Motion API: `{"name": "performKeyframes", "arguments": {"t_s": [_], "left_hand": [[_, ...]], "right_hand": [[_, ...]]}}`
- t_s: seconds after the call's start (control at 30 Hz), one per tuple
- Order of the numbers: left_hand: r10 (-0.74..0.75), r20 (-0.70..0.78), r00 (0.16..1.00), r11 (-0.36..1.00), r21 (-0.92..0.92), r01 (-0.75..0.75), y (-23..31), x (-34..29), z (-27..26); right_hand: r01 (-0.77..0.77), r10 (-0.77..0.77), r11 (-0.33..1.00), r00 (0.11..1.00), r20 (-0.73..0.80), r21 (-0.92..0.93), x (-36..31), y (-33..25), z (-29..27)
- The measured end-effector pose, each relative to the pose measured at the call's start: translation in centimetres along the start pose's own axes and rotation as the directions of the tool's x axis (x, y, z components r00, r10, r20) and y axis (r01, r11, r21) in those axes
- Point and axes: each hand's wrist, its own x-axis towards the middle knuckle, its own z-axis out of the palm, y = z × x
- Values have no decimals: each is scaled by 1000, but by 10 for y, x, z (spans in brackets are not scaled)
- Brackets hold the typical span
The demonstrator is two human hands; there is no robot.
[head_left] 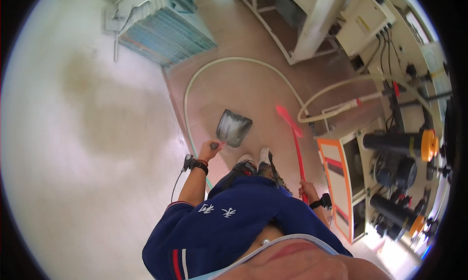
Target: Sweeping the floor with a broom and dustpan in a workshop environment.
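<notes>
My left hand (pixel 209 150) is closed round the handle of a dustpan (pixel 235 128). The dustpan's dark, scuffed pan is in front of my feet, its inside streaked pale; whether it touches the floor I cannot tell. My right hand (pixel 307 190) grips the red handle of a broom (pixel 298 150), low at my right side. The broom's pinkish-red head (pixel 288 120) lies farther out, right of the dustpan and apart from it. Both wrists wear dark straps with small devices.
A pale hose (pixel 239 59) loops over the tiled floor (pixel 253 92) around the dustpan. At the left stands a white wall (pixel 122 148), with stacked bluish panels (pixel 165 33) beyond. On the right are an orange-edged cabinet (pixel 336 182) and machinery with black cylinders (pixel 397 142).
</notes>
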Motion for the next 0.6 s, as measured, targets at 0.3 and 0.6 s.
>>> {"name": "performKeyframes", "arguments": {"t_s": [0.3, 0.6], "left_hand": [[125, 433, 893, 957, 185, -223, 17, 80, 13], [246, 749, 615, 874, 104, -475, 62, 77, 93]], "right_hand": [[-97, 169, 895, 977, -130, 436, -66, 150, 74], [-50, 350, 580, 917, -194, 813, -139, 282, 154]]}}
